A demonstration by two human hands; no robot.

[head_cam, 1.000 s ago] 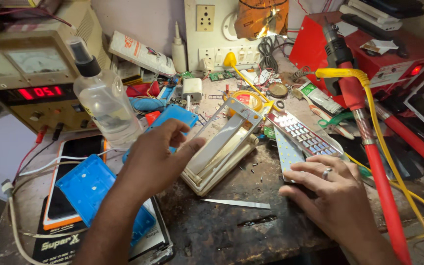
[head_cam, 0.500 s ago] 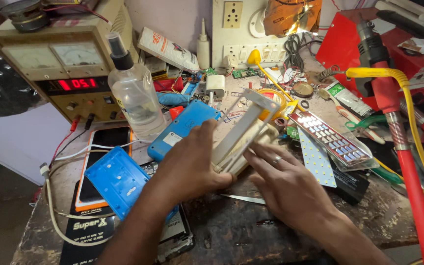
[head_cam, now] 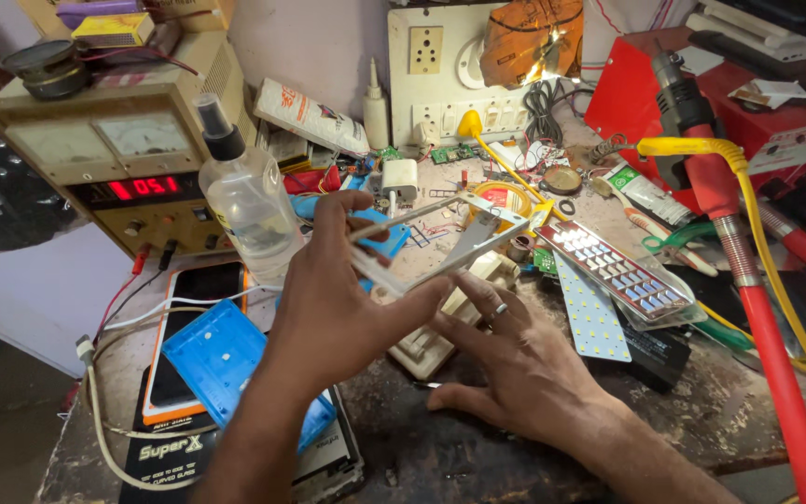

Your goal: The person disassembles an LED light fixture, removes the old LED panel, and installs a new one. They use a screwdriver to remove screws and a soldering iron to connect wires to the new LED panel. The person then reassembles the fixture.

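Metal phone frame (head_cam: 440, 245) pinched between left hand (head_cam: 333, 308) thumb and fingertips, raised and tilted above cream plastic casing (head_cam: 440, 322). Right hand (head_cam: 515, 359) spread flat, fingers (head_cam: 478, 297) on casing just beneath frame. Casing mostly hidden by both hands.

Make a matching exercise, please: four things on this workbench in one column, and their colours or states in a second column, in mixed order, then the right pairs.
Things:
1. spray bottle
2. metal frame
3. hose
4. plastic case

Colour or state:
A. red, runs down the right side of the bench
B. blue, lies flat on a phone
C. clear, stands upright with a black nozzle
D. lifted off the bench, held in the left hand

Pairs: 1-C, 2-D, 3-A, 4-B
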